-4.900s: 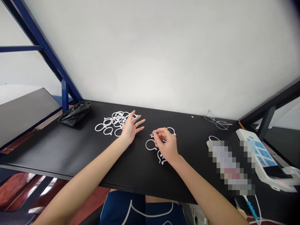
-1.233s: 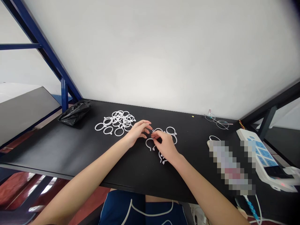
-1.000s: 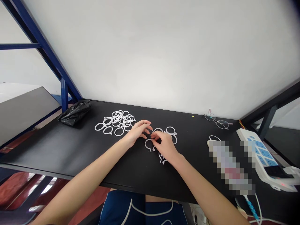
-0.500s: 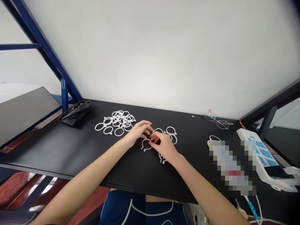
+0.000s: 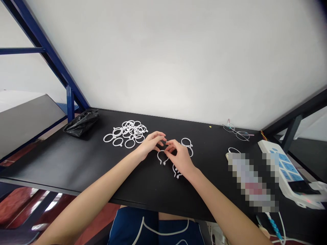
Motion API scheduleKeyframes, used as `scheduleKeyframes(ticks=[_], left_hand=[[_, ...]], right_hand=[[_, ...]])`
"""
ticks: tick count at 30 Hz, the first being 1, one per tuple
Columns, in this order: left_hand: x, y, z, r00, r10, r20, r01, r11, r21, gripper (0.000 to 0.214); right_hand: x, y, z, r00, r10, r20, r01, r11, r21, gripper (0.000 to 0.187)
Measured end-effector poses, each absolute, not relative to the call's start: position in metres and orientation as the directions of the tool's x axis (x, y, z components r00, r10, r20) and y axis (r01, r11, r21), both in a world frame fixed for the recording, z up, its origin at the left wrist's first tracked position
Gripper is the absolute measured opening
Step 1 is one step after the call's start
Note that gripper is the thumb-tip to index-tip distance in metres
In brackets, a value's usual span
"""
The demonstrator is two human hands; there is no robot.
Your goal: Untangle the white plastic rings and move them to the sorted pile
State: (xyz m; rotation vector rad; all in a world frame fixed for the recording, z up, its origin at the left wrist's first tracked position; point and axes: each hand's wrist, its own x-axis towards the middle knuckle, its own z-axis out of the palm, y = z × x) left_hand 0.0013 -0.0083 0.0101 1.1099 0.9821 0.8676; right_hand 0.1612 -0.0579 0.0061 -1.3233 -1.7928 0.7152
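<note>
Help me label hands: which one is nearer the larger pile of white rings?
Left. The left hand is just right of the pile; the right hand is farther right, past the left hand.

Plain white wall (image 5: pixel 173 61) behind flat black desk (image 5: pixel 76 166); soft bright patch at mid-wall. Left: slanting dark-blue metal beam (image 5: pixel 48 56), grey flat panel (image 5: pixel 28 115) beyond. Below desk: red floor (image 5: pixel 104 213).

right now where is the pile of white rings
In the head view, the pile of white plastic rings lies on the black tabletop, left of centre, between the crumpled black plastic bag and the left hand.
</note>
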Motion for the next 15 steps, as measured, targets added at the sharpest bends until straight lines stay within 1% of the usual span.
scheduleKeyframes(ticks=[3,6,10,15], left_hand=[[0.0021,-0.0081,0.0085,0.311,0.931,-0.192,-0.018,0.208,0.978,0.027],[0.0026,-0.0083,0.009,0.319,0.922,-0.221,0.018,0.227,0.974,0.033],[0.0021,-0.0085,0.0116,0.377,0.888,-0.264,0.044,0.267,0.963,0.039],[0.0012,-0.0099,0.0141,0.436,0.854,-0.284,0.079,0.278,0.957,0.039]], right_hand=[[0.1615,-0.0581,0.0056,-0.118,0.948,0.297,0.493,0.315,-0.811,0.02],[0.1613,-0.0581,0.0045,-0.1,0.951,0.294,0.467,0.306,-0.83,0.017],[0.1607,-0.0587,0.0049,-0.08,0.946,0.315,0.442,0.316,-0.839,0.013],[0.1604,-0.0592,0.0078,-0.071,0.914,0.4,0.453,0.386,-0.804,0.008]])
